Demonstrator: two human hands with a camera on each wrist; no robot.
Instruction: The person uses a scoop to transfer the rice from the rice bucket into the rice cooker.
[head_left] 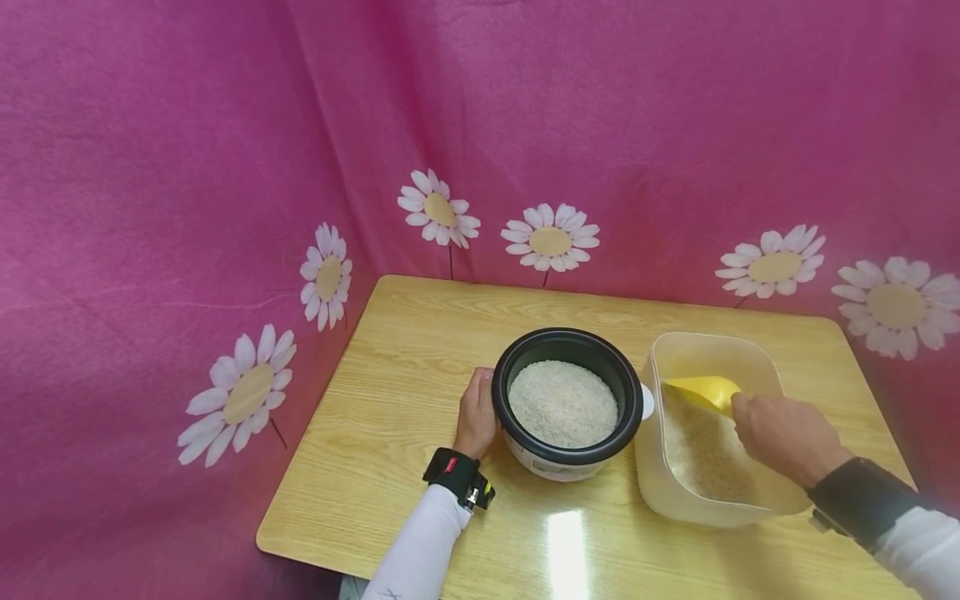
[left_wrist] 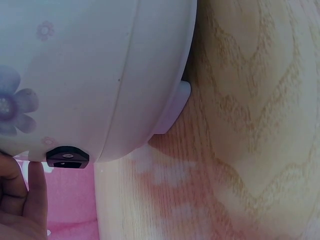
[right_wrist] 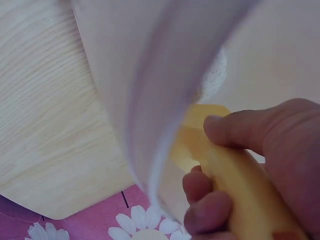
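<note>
A white rice cooker [head_left: 557, 469] stands on the table, its dark inner pot [head_left: 630, 375] holding white rice [head_left: 564, 404]. My left hand [head_left: 477, 414] holds the cooker at its left side; in the left wrist view, curled fingers [left_wrist: 11, 187] meet the cooker's flowered wall [left_wrist: 85, 75] beside a black socket [left_wrist: 67, 157]. To the right is a translucent plastic bin [head_left: 651, 475] with grain [head_left: 708, 458] in the bottom. My right hand [head_left: 787, 437] grips a yellow scoop [head_left: 705, 390] by its handle, inside the bin's rim. What the scoop carries cannot be seen.
Both containers stand side by side on a light wooden table [head_left: 390, 400]. The cooker's white right handle [head_left: 647, 402] sits close to the bin's wall. A pink curtain [head_left: 637, 125] with white daisies hangs behind the table and along its left side.
</note>
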